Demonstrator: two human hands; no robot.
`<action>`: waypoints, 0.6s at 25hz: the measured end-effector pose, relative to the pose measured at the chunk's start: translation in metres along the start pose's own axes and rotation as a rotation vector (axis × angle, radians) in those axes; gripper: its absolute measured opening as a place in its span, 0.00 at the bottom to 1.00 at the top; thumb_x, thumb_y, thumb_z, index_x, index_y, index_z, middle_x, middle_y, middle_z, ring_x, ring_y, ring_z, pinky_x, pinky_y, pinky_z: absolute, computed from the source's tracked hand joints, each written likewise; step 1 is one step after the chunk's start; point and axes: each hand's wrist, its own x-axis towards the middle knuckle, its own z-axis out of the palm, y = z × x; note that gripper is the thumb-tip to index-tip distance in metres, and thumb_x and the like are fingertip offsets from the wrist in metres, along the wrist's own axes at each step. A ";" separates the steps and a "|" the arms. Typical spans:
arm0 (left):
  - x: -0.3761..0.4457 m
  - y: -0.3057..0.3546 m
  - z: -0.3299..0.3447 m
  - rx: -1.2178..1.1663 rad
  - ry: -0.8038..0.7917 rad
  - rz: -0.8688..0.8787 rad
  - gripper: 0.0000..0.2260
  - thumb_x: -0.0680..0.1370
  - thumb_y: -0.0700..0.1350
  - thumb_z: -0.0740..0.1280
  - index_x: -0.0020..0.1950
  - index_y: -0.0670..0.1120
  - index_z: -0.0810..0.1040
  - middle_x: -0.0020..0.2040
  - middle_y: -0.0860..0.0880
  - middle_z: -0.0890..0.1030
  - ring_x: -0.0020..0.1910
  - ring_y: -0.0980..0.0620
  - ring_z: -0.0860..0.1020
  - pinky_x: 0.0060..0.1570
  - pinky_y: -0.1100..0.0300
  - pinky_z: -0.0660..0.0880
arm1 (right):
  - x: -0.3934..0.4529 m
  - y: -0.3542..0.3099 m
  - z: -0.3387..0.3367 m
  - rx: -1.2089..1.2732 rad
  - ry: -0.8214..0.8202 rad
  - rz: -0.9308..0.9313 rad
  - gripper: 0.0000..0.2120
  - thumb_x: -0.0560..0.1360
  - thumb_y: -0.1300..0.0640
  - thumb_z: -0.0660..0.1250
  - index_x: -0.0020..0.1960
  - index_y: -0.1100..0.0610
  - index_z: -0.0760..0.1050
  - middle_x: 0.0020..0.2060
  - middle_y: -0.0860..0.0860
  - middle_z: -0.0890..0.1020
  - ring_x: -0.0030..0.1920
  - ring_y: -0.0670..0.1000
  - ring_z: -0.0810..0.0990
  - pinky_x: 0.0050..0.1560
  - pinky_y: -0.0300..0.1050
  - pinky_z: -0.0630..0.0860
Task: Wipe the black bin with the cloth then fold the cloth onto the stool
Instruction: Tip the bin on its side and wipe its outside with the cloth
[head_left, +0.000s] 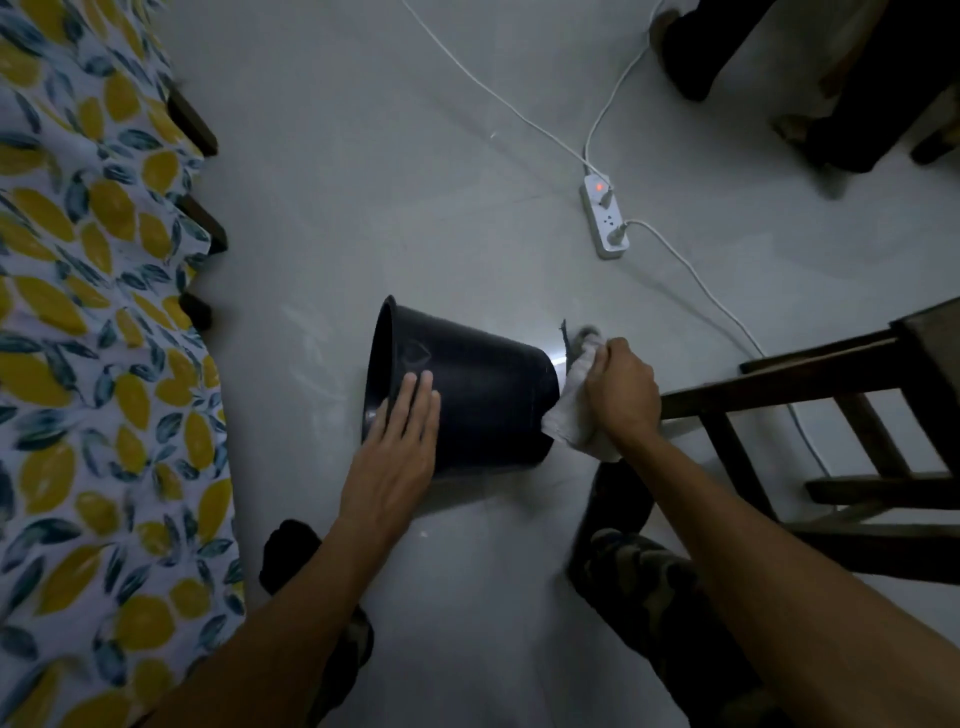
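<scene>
left hand (400, 447) lying flat, fingers spread, grasping nothing, pressing the side of the black bin (467, 395) | right hand (621, 387) clenching the white cloth (571, 415) against the bin's base | bin lying tipped on the floor (415, 182), mouth leftward, beside the wooden stool (831, 374)

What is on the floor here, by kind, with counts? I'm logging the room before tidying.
Bins: 1, the black bin on its side, left hand flat on it
Cloths: 1, the white cloth in the right hand
Stools: 1, the wooden stool
Power strips: 1, the white power strip
Total: 4
</scene>
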 end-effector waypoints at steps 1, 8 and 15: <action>-0.008 0.003 -0.002 -0.026 0.009 -0.020 0.43 0.74 0.48 0.76 0.79 0.35 0.55 0.78 0.32 0.59 0.76 0.35 0.62 0.65 0.42 0.73 | -0.001 -0.007 -0.009 0.021 0.026 -0.003 0.17 0.86 0.50 0.52 0.58 0.61 0.74 0.51 0.60 0.82 0.52 0.62 0.80 0.45 0.50 0.70; -0.010 -0.009 -0.016 -0.104 -0.141 -0.204 0.68 0.55 0.67 0.80 0.82 0.41 0.46 0.82 0.38 0.46 0.80 0.38 0.52 0.73 0.44 0.63 | -0.063 -0.039 -0.016 0.214 0.135 -0.070 0.13 0.84 0.49 0.55 0.56 0.55 0.75 0.50 0.55 0.83 0.50 0.57 0.82 0.49 0.53 0.77; 0.004 -0.036 0.014 -0.255 -0.056 -0.155 0.58 0.63 0.73 0.66 0.80 0.37 0.52 0.80 0.35 0.56 0.75 0.36 0.61 0.70 0.42 0.68 | -0.150 -0.066 0.064 0.095 -0.041 -0.527 0.15 0.83 0.48 0.60 0.65 0.52 0.77 0.62 0.50 0.80 0.58 0.51 0.80 0.51 0.46 0.79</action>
